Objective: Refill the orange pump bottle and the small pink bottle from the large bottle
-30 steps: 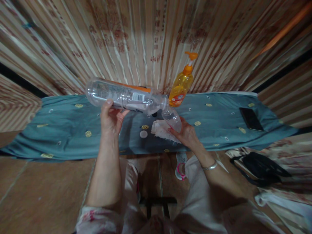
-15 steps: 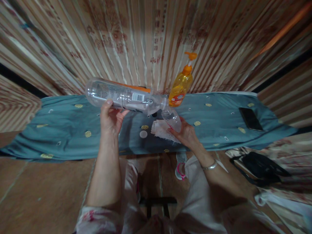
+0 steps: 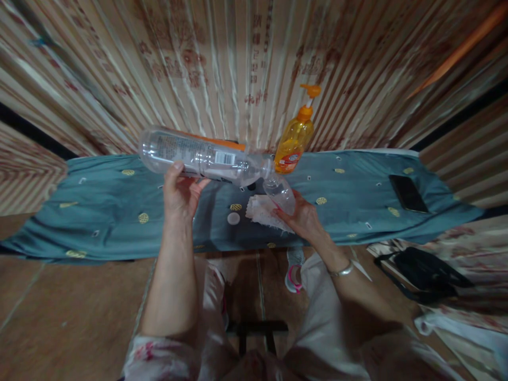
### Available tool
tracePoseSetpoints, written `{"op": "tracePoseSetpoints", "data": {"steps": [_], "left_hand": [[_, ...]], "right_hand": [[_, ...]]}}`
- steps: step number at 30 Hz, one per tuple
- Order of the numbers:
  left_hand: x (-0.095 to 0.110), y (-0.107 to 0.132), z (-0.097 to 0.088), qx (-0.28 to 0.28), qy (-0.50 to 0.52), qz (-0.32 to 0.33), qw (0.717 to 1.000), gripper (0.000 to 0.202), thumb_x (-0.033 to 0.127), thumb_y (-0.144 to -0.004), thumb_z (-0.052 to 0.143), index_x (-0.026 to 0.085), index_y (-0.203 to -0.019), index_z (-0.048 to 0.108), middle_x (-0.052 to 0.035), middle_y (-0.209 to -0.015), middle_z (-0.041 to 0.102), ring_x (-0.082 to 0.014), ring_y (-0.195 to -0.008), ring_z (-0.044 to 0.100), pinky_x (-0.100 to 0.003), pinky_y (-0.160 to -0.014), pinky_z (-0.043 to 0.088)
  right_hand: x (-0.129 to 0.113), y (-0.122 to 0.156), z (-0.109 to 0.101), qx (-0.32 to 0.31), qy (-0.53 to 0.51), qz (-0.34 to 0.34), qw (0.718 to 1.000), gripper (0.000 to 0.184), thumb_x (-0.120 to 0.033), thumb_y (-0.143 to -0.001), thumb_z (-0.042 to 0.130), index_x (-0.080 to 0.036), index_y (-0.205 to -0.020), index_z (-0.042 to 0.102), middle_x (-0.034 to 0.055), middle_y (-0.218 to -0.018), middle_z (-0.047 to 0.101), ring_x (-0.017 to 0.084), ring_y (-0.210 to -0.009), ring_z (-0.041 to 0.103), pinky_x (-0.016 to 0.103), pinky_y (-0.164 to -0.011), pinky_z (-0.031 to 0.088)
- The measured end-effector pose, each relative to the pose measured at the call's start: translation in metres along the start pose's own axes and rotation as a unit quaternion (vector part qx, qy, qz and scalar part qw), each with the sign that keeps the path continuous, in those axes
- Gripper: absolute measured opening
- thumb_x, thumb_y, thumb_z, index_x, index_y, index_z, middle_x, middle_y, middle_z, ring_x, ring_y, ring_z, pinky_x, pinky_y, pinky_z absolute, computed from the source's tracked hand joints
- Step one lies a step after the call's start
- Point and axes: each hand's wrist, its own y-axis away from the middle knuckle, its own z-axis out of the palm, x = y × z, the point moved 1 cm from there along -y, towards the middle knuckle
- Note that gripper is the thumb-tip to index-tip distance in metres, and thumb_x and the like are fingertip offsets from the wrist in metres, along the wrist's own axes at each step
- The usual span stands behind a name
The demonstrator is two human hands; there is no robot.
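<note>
Two clear bottles meet mouth to mouth above the teal-clothed table [image 3: 111, 211]. Grasps the large plastic bottle [image 3: 198, 154] from below in the left hand [image 3: 180, 193], tipped almost level, neck to the right. Clasps the small bottle [image 3: 281, 193] in the right hand [image 3: 304, 217], tilted against that neck, just over a white tissue [image 3: 260, 207]. Beside the tissue, a white cap [image 3: 234, 218]; behind, an orange pump bottle [image 3: 294, 140]; far right, a black phone [image 3: 408, 193].

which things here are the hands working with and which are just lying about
In use: big clear bottle in the left hand; small clear container in the right hand.
Lying about: soap bottle, phone, white cap, black bag.
</note>
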Motion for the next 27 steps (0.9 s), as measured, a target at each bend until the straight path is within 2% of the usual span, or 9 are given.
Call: {"op": "tracePoseSetpoints", "data": {"steps": [4,8,13,18,27], "left_hand": [[0.0013,0.0006,0.0019,0.014,0.015,-0.004,1.000,0.028,0.045,-0.065,0.087,0.028,-0.080,0.070,-0.0008,-0.090,0.078,-0.0228,-0.090,0.076,-0.040,-0.086,0.069],[0.0009,0.0007,0.0023,0.026,0.014,-0.007,1.000,0.029,0.045,-0.064,0.088,0.028,-0.079,0.070,-0.0012,-0.089,0.079,-0.0235,-0.091,0.076,-0.040,-0.086,0.069],[0.0014,0.0009,0.0015,0.012,0.006,-0.003,1.000,0.028,0.045,-0.068,0.087,0.028,-0.084,0.071,-0.0022,-0.091,0.077,-0.0258,-0.100,0.077,-0.042,-0.089,0.069],[0.0018,0.0002,0.0008,0.019,0.015,-0.010,1.000,0.029,0.045,-0.065,0.087,0.028,-0.082,0.070,-0.0013,-0.090,0.077,-0.0232,-0.091,0.077,-0.039,-0.085,0.069],[0.0014,0.0004,0.0024,0.018,0.004,-0.004,1.000,0.030,0.047,-0.064,0.088,0.029,-0.080,0.070,-0.0025,-0.089,0.079,-0.0247,-0.089,0.076,-0.040,-0.084,0.068]], "right_hand": [[0.0015,0.0001,0.0012,0.006,-0.006,0.002,1.000,0.079,-0.070,-0.089,0.068,-0.011,-0.141,0.060,0.0234,-0.118,0.081,0.038,-0.106,0.079,0.051,-0.091,0.065],[0.0011,-0.0006,0.0011,0.007,-0.006,0.003,1.000,0.083,-0.074,-0.089,0.065,-0.010,-0.141,0.061,0.0230,-0.117,0.081,0.038,-0.105,0.079,0.051,-0.090,0.064],[-0.0010,-0.0008,-0.0004,0.004,-0.001,0.002,1.000,0.079,-0.070,-0.088,0.068,-0.010,-0.139,0.062,0.0237,-0.116,0.081,0.039,-0.104,0.079,0.051,-0.089,0.065],[-0.0022,0.0001,-0.0008,0.007,-0.007,0.008,1.000,0.073,-0.063,-0.089,0.070,-0.012,-0.140,0.062,0.0217,-0.119,0.081,0.038,-0.106,0.079,0.051,-0.091,0.064],[-0.0022,-0.0012,-0.0021,-0.002,-0.003,-0.001,1.000,0.078,-0.071,-0.090,0.067,-0.009,-0.138,0.061,0.0244,-0.117,0.080,0.039,-0.106,0.079,0.051,-0.090,0.064]]}}
